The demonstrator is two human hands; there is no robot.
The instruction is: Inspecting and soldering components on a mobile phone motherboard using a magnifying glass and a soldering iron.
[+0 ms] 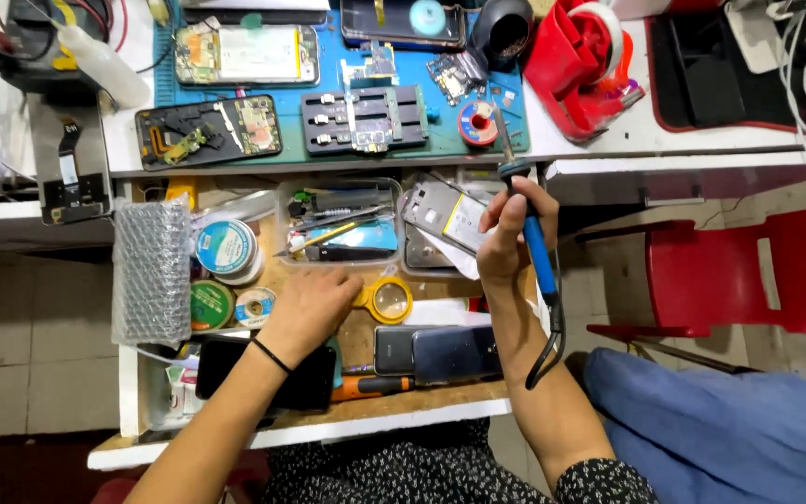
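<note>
Right hand (507, 238): we've got it wrapped tight round the blue soldering iron (534, 245), just right of frame centre, tip pointing up toward the bench edge. Probably held that way so the hot end stays off the clutter in the drawer.

Iron: slim blue plastic handle, dark metal tip, black cord looping down past our wrist.

Left hand (312, 306): reaching down into the open drawer (394, 407), centre of frame, palm down and fingers curled among the small stuff. We can't tell if it's actually gripping anything.

Near that hand: a yellow-rimmed magnifier (389, 301) just to its right, and round solder and wire spools (227, 250) to its left.

Drawer stuff: clear plastic tray (340, 222) of tweezers and tools, a bare silver phone frame (448, 217) tilted beside the iron hand, and glossy dark phones (440, 352) lying flat near the front.

Left edge of the drawer: a roll of bubble wrap (151, 271), bumpy and grey.

Bench, upper frame: blue rubbery mat (431, 126) with opened phones and a black board holder (364, 119) laid flat.

Upper right: red tape dispenser (582, 67), chunky glossy plastic.
</note>
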